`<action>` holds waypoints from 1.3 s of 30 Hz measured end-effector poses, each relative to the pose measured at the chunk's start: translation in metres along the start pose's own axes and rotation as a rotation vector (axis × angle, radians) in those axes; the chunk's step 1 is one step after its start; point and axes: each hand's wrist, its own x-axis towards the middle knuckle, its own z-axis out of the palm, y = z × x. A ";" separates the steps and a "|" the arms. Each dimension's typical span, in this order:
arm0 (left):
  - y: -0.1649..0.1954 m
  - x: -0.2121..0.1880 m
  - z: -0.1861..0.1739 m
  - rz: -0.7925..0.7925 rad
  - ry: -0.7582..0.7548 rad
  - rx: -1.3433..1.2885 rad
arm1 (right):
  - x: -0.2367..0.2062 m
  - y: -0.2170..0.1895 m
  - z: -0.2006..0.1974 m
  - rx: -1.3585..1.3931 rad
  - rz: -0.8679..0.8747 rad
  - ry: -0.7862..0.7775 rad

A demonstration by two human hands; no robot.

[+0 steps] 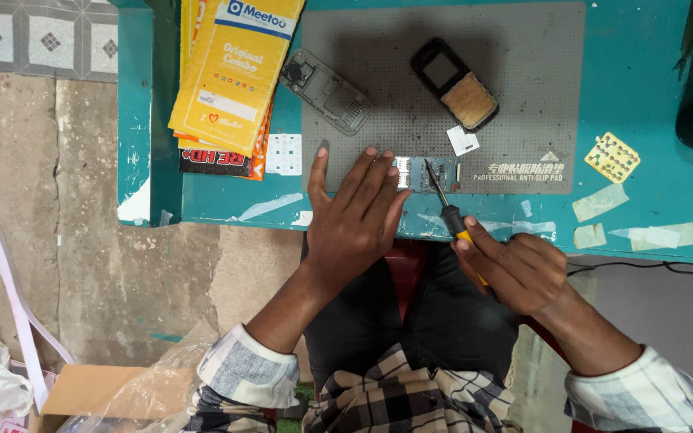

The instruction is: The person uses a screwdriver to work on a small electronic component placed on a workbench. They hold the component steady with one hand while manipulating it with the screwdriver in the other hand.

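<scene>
Your left hand (354, 220) lies open, fingers spread flat, pinning the small blue-green phone circuit board (427, 173) at the near edge of the grey perforated rubber work mat (523, 72). Your right hand (515, 269) is closed around the yellow-and-black-handled screwdriver (447, 207), its tip on the board. Keep the shaft upright and press lightly as you turn. The mat covers a scuffed teal wooden table (643, 184) above a bare concrete floor (82, 240).

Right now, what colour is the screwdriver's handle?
Black and yellow: the screwdriver shows best in the head view, in the right hand.
</scene>
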 end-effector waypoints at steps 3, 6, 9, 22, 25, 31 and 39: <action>0.000 0.000 -0.001 0.003 -0.001 0.004 | 0.001 0.001 -0.001 0.000 -0.008 0.004; 0.000 0.001 0.000 0.004 0.008 0.003 | 0.002 0.001 -0.001 0.004 -0.010 0.007; 0.000 0.001 0.000 0.003 0.011 -0.002 | 0.002 0.001 -0.001 0.001 -0.011 0.008; 0.000 -0.001 -0.001 0.002 0.013 0.002 | 0.002 -0.001 -0.001 0.018 0.011 0.000; 0.000 -0.001 0.000 -0.002 0.013 -0.005 | 0.001 -0.001 -0.001 0.009 0.007 0.001; -0.001 -0.001 0.002 0.006 0.013 0.013 | 0.000 0.000 0.001 -0.004 0.008 0.007; 0.000 -0.002 0.001 0.003 0.006 0.000 | 0.000 -0.002 -0.001 -0.005 0.004 0.005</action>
